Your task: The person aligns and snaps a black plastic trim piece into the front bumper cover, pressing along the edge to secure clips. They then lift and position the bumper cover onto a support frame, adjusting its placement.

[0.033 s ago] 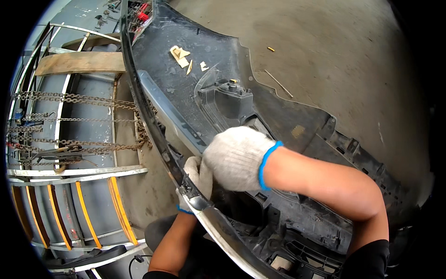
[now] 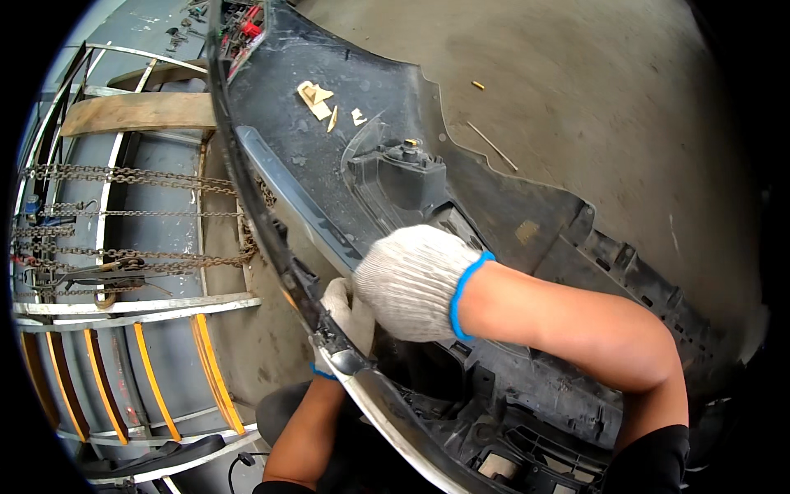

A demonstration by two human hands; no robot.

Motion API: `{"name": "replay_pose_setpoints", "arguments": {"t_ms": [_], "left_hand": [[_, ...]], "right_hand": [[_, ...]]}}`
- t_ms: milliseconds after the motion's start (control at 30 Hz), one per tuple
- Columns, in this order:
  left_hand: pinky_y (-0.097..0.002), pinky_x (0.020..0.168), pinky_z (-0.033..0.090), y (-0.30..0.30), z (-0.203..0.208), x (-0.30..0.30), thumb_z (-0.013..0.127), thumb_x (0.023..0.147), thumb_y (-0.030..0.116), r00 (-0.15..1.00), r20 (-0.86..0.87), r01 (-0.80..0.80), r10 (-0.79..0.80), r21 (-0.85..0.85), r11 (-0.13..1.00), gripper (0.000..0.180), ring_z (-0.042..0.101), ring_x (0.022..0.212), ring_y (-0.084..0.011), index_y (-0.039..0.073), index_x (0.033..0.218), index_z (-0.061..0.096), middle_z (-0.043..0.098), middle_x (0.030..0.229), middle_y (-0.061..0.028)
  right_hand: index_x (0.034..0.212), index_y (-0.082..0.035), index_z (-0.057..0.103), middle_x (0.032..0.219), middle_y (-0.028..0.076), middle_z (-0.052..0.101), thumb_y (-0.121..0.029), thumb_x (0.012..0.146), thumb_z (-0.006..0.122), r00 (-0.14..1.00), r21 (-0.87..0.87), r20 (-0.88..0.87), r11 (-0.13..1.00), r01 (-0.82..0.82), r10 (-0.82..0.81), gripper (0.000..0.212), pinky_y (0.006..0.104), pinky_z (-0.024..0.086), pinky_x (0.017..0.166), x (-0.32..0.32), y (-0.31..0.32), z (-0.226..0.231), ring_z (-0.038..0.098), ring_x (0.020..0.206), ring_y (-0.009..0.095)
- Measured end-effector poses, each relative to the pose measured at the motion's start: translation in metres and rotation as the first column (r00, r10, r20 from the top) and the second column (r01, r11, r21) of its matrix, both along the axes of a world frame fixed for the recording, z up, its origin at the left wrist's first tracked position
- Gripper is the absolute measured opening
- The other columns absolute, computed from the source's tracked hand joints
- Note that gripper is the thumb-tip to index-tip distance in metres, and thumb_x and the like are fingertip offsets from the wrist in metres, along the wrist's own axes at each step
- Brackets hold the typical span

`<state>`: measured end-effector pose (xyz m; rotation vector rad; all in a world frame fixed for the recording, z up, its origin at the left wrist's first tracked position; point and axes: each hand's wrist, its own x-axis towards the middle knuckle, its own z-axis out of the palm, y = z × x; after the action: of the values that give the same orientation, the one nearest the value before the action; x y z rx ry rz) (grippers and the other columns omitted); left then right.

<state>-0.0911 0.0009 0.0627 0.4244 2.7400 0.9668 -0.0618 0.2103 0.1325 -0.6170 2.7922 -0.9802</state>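
The thing being worked on looked like a big black plastic bumper cover (image 2: 280, 90), inner side facing up, running from far left to near right over the concrete floor (image 2: 576, 107), toward the side of the floor by the metal frame (image 2: 123, 306). Couldn't tell what propped it up. The left hand (image 2: 352, 317), in a knit glove, was tucked against the inside of the long left rim (image 2: 262, 218), fingers curled and bunched together. The right hand (image 2: 413, 284) was crowded up beside it with its fingers bent under and hidden, so no idea what, if anything, they were pinching. Handling-wise, I figured it was light for its size but awkward: floppy across the thin skin, stiffer along that rim and around the ribbed moulding (image 2: 527, 436) at the near end. The shiny silvery section (image 2: 350, 362) of the rim was probably slick in knit gloves, and the little tabs (image 2: 623, 257) on the right edge looked easy to snap. I'd have grabbed the rim plus the chunky ribbed bit, and left the thin wavy flange (image 2: 432, 103) alone. Some tan scraps (image 2: 314, 103) lay on the skin toward its far end, well apart from the hands. Brands or labels? Nothing I could read, and the tan patch (image 2: 527, 232) near the right edge showed no legible writing either.
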Motion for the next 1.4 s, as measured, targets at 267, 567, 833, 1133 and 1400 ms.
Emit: {"name": "replay_pose_setpoints", "arguments": {"t_ms": [267,567,833,1133,1400], "left_hand": [[-0.0363,0.065,0.050,0.000,0.006,0.003,0.053,0.100,0.026,0.997,0.057,0.042,-0.045,0.054,0.998,0.032,0.062,0.070,-0.0199,-0.004,0.097,0.062,0.067,0.079,-0.0101],[-0.0329,0.060,0.045,-0.004,-0.009,0.008,0.052,0.101,0.027,0.982,0.148,-0.151,0.121,0.215,0.965,0.026,0.053,0.065,-0.0153,0.002,0.094,0.058,0.055,0.071,-0.0041],[-0.0338,0.061,0.047,-0.007,-0.026,0.015,0.063,0.087,0.012,0.966,0.142,-0.251,0.217,0.300,0.920,0.016,0.054,0.069,-0.0196,0.003,0.099,0.055,0.056,0.087,-0.0083],[-0.0299,0.059,0.041,0.006,-0.024,0.015,0.050,0.099,0.021,0.978,-0.160,-0.089,0.136,0.269,0.959,0.021,0.045,0.066,-0.0115,0.004,0.087,0.054,0.051,0.072,-0.0005],[-0.0266,0.065,0.039,0.015,-0.011,0.017,0.051,0.103,0.025,0.982,0.077,-0.187,0.170,0.364,0.913,0.026,0.044,0.072,-0.0083,0.003,0.092,0.059,0.052,0.077,0.0022]], "right_hand": [[0.086,-0.006,0.076,0.087,0.018,0.073,-0.017,0.077,0.066,0.984,-0.048,0.180,0.999,0.002,0.006,0.018,0.0424,0.057,0.077,-0.007,-0.012,0.009,0.072,0.086,0.035],[0.096,0.000,0.070,0.075,0.018,0.068,-0.017,0.081,0.063,0.923,-0.071,-0.055,0.923,0.377,-0.381,0.024,0.0439,0.055,0.054,0.044,-0.062,-0.004,0.071,0.068,0.030],[0.097,0.003,0.063,0.075,0.013,0.064,-0.017,0.080,0.061,0.860,-0.087,-0.079,0.863,0.498,-0.504,0.026,0.0405,0.051,0.043,0.074,-0.073,-0.024,0.068,0.056,0.025],[0.118,0.007,0.055,0.083,0.020,0.068,-0.013,0.083,0.059,0.861,-0.154,0.220,0.855,0.495,-0.458,0.040,0.0406,0.057,0.053,0.076,-0.077,-0.036,0.071,0.065,0.034],[0.099,-0.001,0.062,0.079,0.016,0.068,-0.011,0.082,0.062,0.941,-0.114,0.171,0.942,0.314,-0.293,0.020,0.0401,0.057,0.062,0.092,0.005,-0.006,0.070,0.072,0.031]]}}
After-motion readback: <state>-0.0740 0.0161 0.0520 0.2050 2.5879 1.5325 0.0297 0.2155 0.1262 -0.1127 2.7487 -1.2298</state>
